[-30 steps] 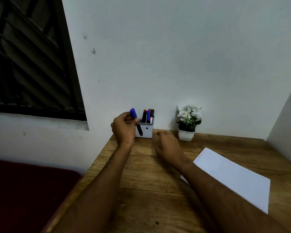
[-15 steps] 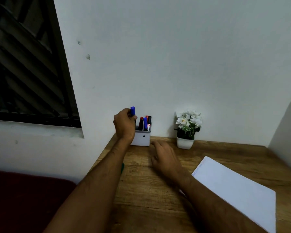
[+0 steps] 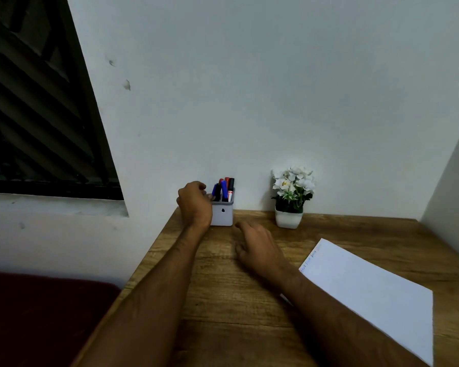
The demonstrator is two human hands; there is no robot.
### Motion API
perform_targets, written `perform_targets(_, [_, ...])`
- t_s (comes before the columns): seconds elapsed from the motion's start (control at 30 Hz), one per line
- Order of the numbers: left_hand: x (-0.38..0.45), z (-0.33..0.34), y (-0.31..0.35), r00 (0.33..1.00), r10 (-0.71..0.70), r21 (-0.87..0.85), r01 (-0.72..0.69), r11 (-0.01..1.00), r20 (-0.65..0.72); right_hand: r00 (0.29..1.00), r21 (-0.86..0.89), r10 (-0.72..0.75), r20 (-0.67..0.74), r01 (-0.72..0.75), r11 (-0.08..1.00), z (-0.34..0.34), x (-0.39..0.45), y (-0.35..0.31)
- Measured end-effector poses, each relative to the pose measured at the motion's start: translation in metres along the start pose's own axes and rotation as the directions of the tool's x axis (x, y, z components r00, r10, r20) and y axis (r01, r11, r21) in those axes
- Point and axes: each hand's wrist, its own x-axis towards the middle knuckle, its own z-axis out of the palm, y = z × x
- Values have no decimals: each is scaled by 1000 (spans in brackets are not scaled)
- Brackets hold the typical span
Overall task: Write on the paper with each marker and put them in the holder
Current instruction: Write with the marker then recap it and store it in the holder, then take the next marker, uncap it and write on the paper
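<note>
Left hand (image 3: pixel 195 202) curled beside holder (image 3: pixel 222 214)

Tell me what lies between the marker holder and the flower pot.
Nothing: in the head view, only bare wooden desk separates the marker holder from the flower pot.

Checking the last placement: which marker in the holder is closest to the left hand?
The blue-capped marker at the holder's left end, leaning beside the left hand's fingertips; the other blue, red and black ones stand further right.
</note>
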Motion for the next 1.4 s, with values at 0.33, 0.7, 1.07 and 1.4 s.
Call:
perform_targets(0.33, [-39,-34,-29,991,-63,254,31,967,119,1000,32,17,3,-17,999,2,-17,-3])
perform_targets(0.7, [-82,-49,-50,955,-20,601,-171,781,297,1000,61,16,-13,-15,998,3,-40,-12])
perform_targets(1.07, [-72,-33,-32,915,-148,410,-20,912,375,988,250,149,24,-151,956,-12,-48,-15])
perform_targets(1.4, [-95,-40,19,598,-316,-255,678,689,737,932,478,314,183,-363,800,-31,-50,-11])
